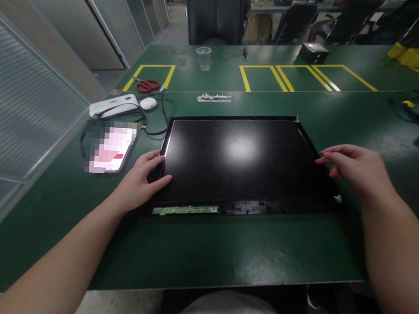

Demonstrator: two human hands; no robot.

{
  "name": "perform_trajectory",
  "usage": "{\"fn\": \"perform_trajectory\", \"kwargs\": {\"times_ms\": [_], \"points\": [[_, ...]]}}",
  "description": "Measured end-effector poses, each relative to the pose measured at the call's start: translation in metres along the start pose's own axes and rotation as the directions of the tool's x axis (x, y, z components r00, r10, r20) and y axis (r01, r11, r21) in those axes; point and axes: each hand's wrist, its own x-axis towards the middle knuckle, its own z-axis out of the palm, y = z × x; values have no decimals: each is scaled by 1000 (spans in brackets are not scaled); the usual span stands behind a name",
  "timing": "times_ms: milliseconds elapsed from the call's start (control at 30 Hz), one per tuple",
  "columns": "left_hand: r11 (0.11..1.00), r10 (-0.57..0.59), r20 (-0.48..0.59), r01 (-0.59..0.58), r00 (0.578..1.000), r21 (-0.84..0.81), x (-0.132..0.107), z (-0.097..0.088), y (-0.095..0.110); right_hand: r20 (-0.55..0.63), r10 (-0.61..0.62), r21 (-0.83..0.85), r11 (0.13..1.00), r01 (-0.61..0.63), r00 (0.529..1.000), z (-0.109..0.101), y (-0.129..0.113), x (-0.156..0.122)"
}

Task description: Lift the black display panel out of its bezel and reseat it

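Note:
A black display panel point(226, 167) lies flat on the green table, its thin dark frame around a glossy screen. A green circuit board strip point(185, 210) runs along the near left edge. My left hand point(142, 181) rests at the panel's left edge, fingers spread, with the thumb on the screen's margin. At the right edge, the thumb and index fingertips of my right hand point(354, 168) are pinched together by the frame; what lies between them, if anything, is too small to make out. Small pale bits show at the panel's right corners.
Left of the panel are a phone point(124, 149) with a partly blurred screen, a white device point(113, 105) with cables, a white mouse point(148, 103) and red scissors point(148, 86). Beyond stand a clear plastic cup point(203, 59), white scraps point(214, 98) and a dark box point(313, 53).

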Motion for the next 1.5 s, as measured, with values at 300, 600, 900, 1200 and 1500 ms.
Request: {"fn": "perform_trajectory", "kwargs": {"times_ms": [300, 600, 900, 1200, 1500], "points": [[999, 23, -7, -23, 1000, -30, 1, 0, -1, -12, 23, -39, 999, -24, 1000, 1, -7, -5], [1000, 17, 5, -17, 1000, -10, 0, -1, 3, -8, 3, -51, 999, -3, 1000, -1, -4, -3], [997, 20, 14, -21, 1000, 75, -1, 1, 5, 3, -21, -137, 990, 21, 1000, -1, -3, -3], [985, 76, 18, -78, 997, 152, 0, 1, 7, 1, -39, -232, 972, 38, 999, -3, 1, 0], [980, 96, 2, -94, 995, 175, -1, 5, 3, -1, -44, -248, 968, 43, 999, -3, 3, 1]]}}
